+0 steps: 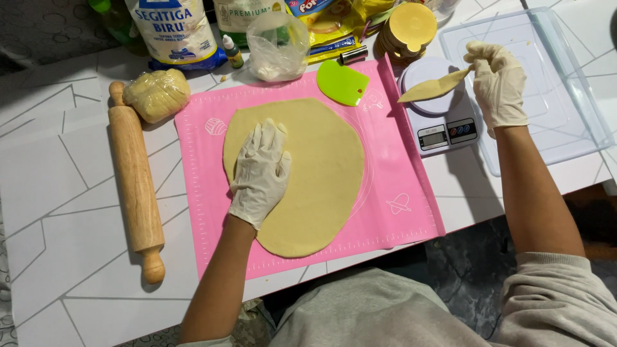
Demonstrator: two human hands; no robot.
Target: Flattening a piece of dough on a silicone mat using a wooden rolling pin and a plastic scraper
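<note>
Now, left hand (260,172), gloved, lies flat on the dough sheet (315,186), fingers (267,132) spread and pressing its upper left part, gripping nothing. Dough sheet is rolled thin, roughly oval, on the pink mat (398,205) at desk (64,270) centre.

Right hand (498,80), also gloved, is raised over the scale (443,122), fingers closed on one end of a dough strip (434,88). Strip runs leftward from the hand, above the round scale plate; whether it touches the plate I cannot tell.

Green scraper (342,83) sits on the mat's top edge, just above the dough sheet. Rolling pin (135,183) lies left of the mat, lengthwise, off it. Wrapped dough ball (157,94) sits beside the pin's far end. Clear tray (565,96) lies right of the scale, partly under the right hand. Stack of round lids (408,29) stands behind the scale. Flour bag (173,32) and plastic bag (277,45) at the desk's far edge
</note>
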